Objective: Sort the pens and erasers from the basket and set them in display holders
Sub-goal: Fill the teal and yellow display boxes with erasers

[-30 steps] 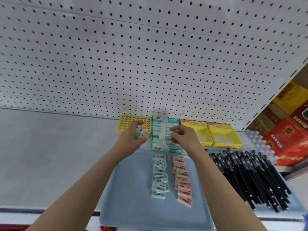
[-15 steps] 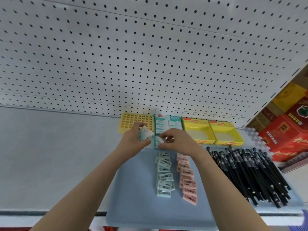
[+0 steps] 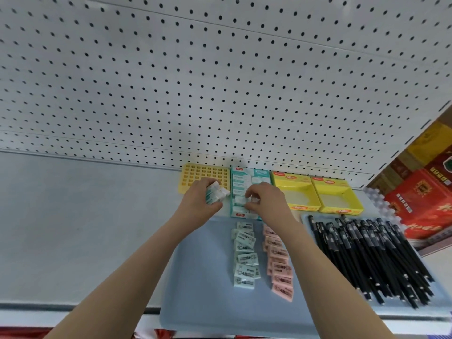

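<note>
My left hand (image 3: 199, 203) grips a small stack of mint erasers (image 3: 215, 194) in front of the yellow grid pen holder (image 3: 205, 177). My right hand (image 3: 266, 200) pinches one mint eraser (image 3: 241, 200) over the teal display box (image 3: 249, 192), which holds rows of the same erasers. On the blue tray (image 3: 203, 277) lie a column of mint erasers (image 3: 244, 255), a column of pink erasers (image 3: 278, 263) and a heap of black pens (image 3: 371, 255).
Two yellow display boxes (image 3: 315, 194) stand to the right of the teal one against the white pegboard (image 3: 220, 81). Red and yellow cartons (image 3: 425, 192) fill the far right. Grey shelf surface (image 3: 73, 228) stretches to the left.
My right hand went to my left hand's stack, then moved back over the teal box with one eraser. The view shifted slightly.
</note>
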{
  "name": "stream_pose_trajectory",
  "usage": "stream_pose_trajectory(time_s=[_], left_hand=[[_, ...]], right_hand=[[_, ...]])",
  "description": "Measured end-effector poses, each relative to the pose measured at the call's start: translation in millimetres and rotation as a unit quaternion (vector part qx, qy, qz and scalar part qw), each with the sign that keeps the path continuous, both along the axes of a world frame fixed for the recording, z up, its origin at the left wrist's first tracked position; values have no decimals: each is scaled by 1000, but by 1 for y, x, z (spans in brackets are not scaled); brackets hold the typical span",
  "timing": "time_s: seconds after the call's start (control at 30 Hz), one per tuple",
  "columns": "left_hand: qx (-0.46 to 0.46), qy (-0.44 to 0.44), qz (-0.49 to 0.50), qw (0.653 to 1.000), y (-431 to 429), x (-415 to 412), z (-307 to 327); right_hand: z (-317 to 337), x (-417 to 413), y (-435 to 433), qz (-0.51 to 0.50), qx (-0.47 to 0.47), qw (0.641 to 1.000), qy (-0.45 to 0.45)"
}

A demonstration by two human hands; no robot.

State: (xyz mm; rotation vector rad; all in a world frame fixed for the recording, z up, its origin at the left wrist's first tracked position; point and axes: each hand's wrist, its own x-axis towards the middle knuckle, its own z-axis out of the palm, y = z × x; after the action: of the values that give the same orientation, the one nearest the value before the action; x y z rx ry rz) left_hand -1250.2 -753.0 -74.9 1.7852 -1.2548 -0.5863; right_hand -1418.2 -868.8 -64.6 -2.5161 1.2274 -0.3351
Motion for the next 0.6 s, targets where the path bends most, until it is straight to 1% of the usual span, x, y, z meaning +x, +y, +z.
stream_pose_trajectory(time_s=[0.13,0.17,0.23,0.27,0.3,0.33,0.37,0.4,0.43,0.5,0.57,0.6], left_hand=[[0,15,-6,1000,0,-4,2],[1,17,-5,1000,-1,-5,2],[1,21,-5,1000,-3,-8,5],[-2,24,-8,1000,-4,-11,6],[-7,27,-14,1000,-6,-13,8],[-12,30,-20,999,-7,-17,10],[-14,31,-27,999,-9,-20,12],[-14,31,-31,999,-10,-23,13],[-14,31,-32,999,-12,-25,15],[-9,26,-27,999,-15,-27,15],[3,20,-24,1000,-17,-28,14],[8,19,-23,1000,-17,-29,14]], right_hand=[[-7,3,1,-1,3,1000,-17],[-6,1,1,-4,5,999,-41],[0,-2,5,-23,30,992,-121],[4,-4,8,-34,73,982,-170],[8,-5,11,-39,141,965,-220],[12,-6,14,-35,216,940,-263],[15,-8,16,-28,267,918,-292],[16,-11,15,-30,285,907,-308],[17,-15,13,-44,281,904,-319],[18,-28,5,-103,221,916,-318],[17,-44,-4,-158,128,942,-268],[17,-51,-8,-171,96,951,-240]])
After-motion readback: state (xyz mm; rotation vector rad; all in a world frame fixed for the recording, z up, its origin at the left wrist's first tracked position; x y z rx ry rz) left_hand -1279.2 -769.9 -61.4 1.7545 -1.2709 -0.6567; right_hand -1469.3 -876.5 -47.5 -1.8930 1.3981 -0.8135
